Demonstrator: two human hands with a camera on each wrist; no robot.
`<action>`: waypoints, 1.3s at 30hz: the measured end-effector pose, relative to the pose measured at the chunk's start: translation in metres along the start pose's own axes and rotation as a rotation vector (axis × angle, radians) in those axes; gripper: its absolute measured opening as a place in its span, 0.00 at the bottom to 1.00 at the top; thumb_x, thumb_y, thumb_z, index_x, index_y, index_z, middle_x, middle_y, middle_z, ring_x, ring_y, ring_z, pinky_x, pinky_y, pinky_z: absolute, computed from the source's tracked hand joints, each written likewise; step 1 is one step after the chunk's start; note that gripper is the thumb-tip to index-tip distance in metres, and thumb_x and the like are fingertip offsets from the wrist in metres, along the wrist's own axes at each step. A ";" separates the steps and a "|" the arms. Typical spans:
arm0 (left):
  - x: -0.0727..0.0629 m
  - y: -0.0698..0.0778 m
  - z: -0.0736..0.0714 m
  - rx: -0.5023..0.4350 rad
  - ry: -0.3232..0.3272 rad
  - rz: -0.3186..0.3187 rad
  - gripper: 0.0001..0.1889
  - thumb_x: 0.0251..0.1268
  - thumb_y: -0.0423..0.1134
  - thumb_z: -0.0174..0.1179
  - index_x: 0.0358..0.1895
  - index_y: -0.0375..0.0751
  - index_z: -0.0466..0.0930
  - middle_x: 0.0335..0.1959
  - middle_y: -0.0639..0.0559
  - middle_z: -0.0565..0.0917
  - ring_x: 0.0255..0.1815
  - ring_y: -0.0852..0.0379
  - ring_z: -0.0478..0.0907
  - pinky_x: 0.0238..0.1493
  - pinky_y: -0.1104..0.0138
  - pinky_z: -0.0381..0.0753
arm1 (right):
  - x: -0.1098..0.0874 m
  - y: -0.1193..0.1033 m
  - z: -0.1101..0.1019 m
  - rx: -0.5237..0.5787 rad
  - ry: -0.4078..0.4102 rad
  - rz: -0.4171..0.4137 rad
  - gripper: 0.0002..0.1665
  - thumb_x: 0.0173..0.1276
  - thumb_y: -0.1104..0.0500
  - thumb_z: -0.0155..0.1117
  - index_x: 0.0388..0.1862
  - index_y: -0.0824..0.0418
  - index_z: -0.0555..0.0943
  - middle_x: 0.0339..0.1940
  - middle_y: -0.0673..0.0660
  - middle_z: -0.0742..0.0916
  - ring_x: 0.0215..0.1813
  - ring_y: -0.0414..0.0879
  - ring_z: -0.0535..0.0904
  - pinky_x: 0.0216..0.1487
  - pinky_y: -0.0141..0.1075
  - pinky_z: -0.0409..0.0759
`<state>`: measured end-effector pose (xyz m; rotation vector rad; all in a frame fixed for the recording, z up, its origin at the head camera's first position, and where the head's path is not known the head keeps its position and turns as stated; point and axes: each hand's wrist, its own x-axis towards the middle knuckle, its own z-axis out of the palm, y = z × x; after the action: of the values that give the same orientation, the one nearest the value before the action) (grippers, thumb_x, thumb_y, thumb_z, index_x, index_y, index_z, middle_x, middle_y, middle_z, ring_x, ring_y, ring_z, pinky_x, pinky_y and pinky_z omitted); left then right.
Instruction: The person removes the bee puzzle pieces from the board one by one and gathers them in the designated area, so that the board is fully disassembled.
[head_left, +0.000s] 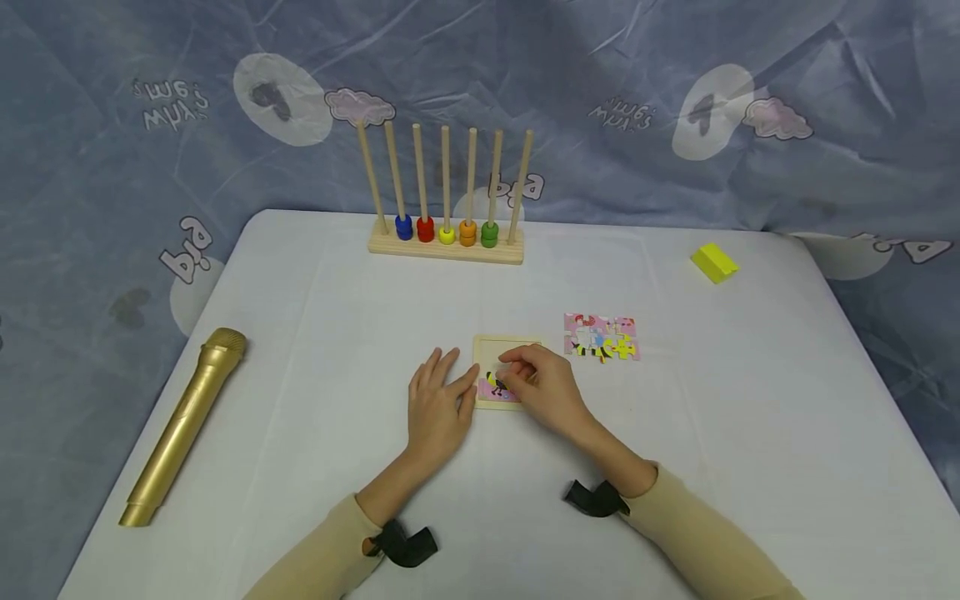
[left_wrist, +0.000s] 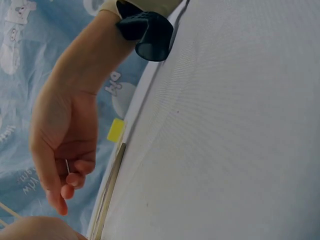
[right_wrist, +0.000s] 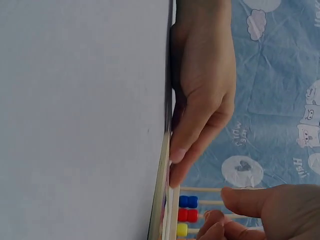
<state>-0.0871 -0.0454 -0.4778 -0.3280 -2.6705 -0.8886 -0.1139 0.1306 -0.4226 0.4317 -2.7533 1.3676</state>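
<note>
A square wooden puzzle tray point(head_left: 507, 338) lies mid-table, with pink pieces point(head_left: 491, 393) showing a yellow and black figure in its lower part. My left hand point(head_left: 438, 412) rests at the tray's left edge, fingers spread and fairly straight, thumb and index fingertip at the rim. Over the tray's right side, my right hand point(head_left: 546, 387) has its fingers curled and pinches a thin puzzle piece point(left_wrist: 68, 166), seen edge-on in the left wrist view; its picture is hidden. Right of the tray lies a patch of joined puzzle pieces point(head_left: 602, 337), pink, white and yellow.
At the back stands a wooden peg rack point(head_left: 446, 247) with coloured beads on several pegs. A gold microphone point(head_left: 183, 425) lies along the left side. A yellow block point(head_left: 715, 263) sits at the back right. Patterned blue-grey cloth point(head_left: 480, 58) hangs behind the white table point(head_left: 337, 333).
</note>
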 end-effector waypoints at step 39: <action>0.000 -0.001 0.002 -0.002 0.016 -0.004 0.15 0.63 0.36 0.63 0.52 0.44 0.86 0.64 0.40 0.77 0.72 0.38 0.65 0.69 0.42 0.61 | -0.007 0.006 0.023 -0.199 -0.055 -0.003 0.15 0.52 0.64 0.77 0.33 0.59 0.78 0.26 0.50 0.77 0.27 0.38 0.70 0.28 0.30 0.67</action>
<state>-0.0874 -0.0448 -0.4797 -0.3157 -2.6567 -0.8916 -0.1064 0.1174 -0.4423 0.4691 -2.8934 1.0818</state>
